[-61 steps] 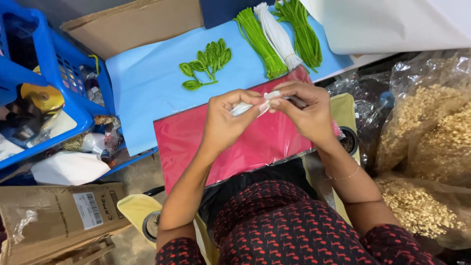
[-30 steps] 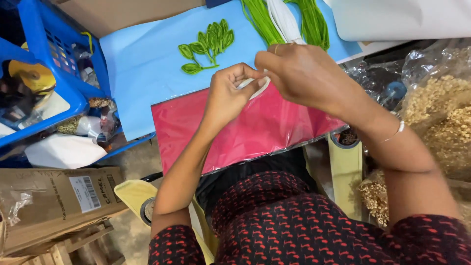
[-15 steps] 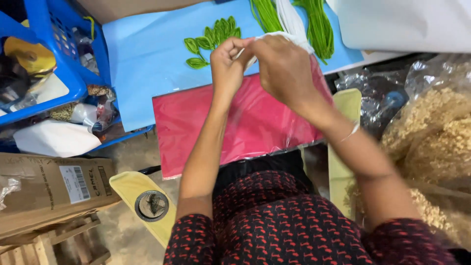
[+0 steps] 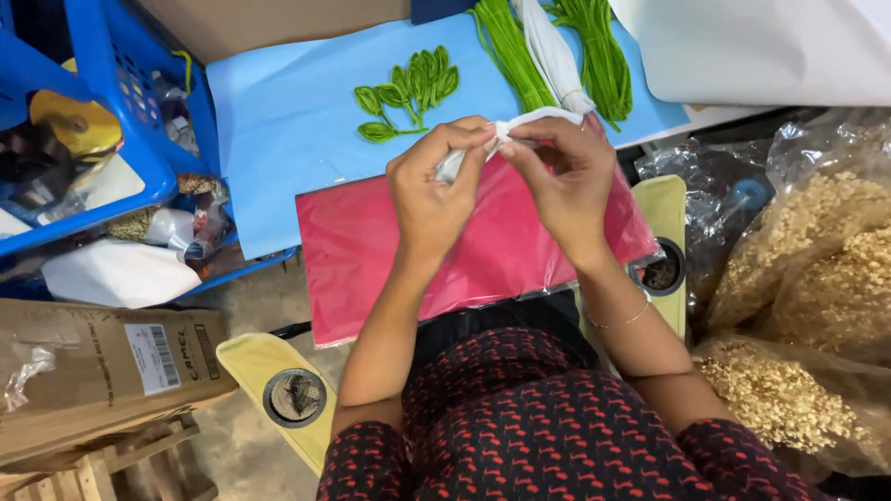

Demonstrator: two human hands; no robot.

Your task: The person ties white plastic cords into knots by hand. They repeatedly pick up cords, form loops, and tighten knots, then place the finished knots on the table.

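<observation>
My left hand [image 4: 432, 190] and my right hand [image 4: 561, 172] meet above a red plastic-wrapped sheet pack [image 4: 371, 260] on my lap. Both pinch a small white strip of material [image 4: 520, 125] between their fingertips; the strip runs from one hand to the other. Just beyond the hands a cluster of green fabric leaves [image 4: 408, 93] lies on a light blue sheet [image 4: 269, 130]. Bundles of green stems [image 4: 506, 46] and a white wrapped bundle [image 4: 552, 56] lie at the top of that sheet.
Blue plastic crates [image 4: 111, 102] with assorted items stand at the left. A cardboard box [image 4: 102, 371] sits at the lower left. Clear bags of tan dried material [image 4: 817, 278] fill the right side. A white sheet [image 4: 770, 46] lies at the upper right.
My hands came down and toward me from over the blue sheet, back above the red pack. My right forearm no longer crosses the view. Both hands still hold the white strip.
</observation>
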